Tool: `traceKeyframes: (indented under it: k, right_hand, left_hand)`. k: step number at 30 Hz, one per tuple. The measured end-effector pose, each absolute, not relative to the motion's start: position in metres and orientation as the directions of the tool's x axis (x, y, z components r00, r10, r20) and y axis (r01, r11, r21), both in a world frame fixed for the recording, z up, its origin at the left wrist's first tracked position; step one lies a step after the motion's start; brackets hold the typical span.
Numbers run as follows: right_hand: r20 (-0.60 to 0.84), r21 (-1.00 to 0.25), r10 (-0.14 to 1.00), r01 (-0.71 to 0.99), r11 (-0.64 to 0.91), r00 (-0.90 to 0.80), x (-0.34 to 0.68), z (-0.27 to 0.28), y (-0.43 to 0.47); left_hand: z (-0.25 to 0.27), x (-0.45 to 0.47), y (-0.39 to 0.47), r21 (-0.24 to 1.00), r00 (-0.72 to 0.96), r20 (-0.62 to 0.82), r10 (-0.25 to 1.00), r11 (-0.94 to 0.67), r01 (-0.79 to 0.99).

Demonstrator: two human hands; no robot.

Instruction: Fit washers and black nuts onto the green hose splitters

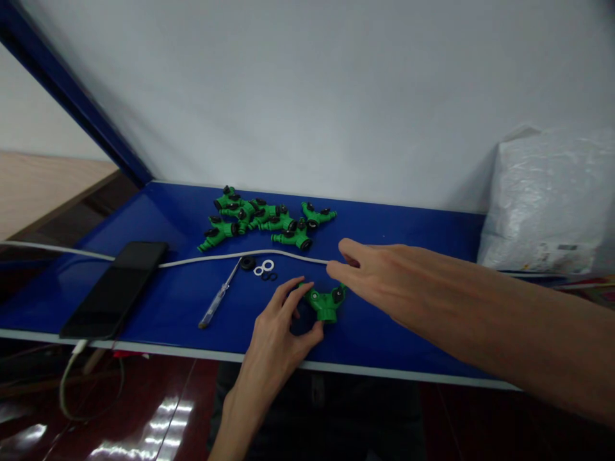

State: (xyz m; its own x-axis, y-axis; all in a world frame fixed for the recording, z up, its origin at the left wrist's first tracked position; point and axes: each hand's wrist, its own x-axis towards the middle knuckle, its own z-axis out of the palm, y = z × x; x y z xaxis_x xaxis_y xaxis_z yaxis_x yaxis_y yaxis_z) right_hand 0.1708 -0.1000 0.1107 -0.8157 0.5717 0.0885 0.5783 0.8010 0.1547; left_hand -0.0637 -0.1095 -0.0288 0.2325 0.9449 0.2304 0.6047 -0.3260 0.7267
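A green Y-shaped hose splitter (327, 306) with a dark valve knob rests on the blue table in front of me. My left hand (283, 326) grips it from the left, with fingertips at its upper left branch and the thumb beside its lower collar. Over its right branch, my right hand (368, 269) has thumb and index finger curled together; whatever they hold, if anything, is hidden. Left of the splitter lie a black ring (248, 263), white washers (268, 265) and small black O-rings (270, 276). A screwdriver (218, 301) with a clear handle lies beside them.
Several more green splitters (259, 216) are heaped at the back. A white cable (225, 257) runs across the table, passing a black phone (118, 288) at left and going behind my right hand. A plastic-wrapped package (552, 198) stands at right, against the pale wall (336, 96).
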Motion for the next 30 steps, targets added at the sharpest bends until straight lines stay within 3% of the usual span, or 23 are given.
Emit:
traceKeyframes:
  k: [7, 14, 19, 25, 30]
  right_hand:
    - [0.04, 0.235, 0.564, 0.556, 0.797, -0.825, 0.162, 0.094, -0.068]
    - [0.072, 0.125, 0.476, 0.481, 0.868, -0.877, 0.169, 0.097, -0.083]
    - [0.042, 0.178, 0.488, 0.487, 0.855, -0.872, 0.165, 0.091, -0.072]
    - [0.001, 0.326, 0.532, 0.503, 0.8, -0.847, 0.151, 0.099, -0.065]
    - [0.038, 0.34, 0.506, 0.488, 0.804, -0.861, 0.148, 0.104, -0.077]
  left_hand:
    - [-0.029, -0.063, -0.108, 0.726, 0.217, 0.245, 0.945, -0.327, 0.605]
    - [-0.029, -0.063, -0.109, 0.734, 0.214, 0.257, 0.942, -0.335, 0.591]
    - [-0.032, -0.063, -0.108, 0.725, 0.214, 0.25, 0.944, -0.329, 0.606]
    - [-0.031, -0.063, -0.108, 0.725, 0.215, 0.262, 0.941, -0.339, 0.599]
    - [-0.031, -0.063, -0.108, 0.732, 0.218, 0.266, 0.939, -0.344, 0.588]
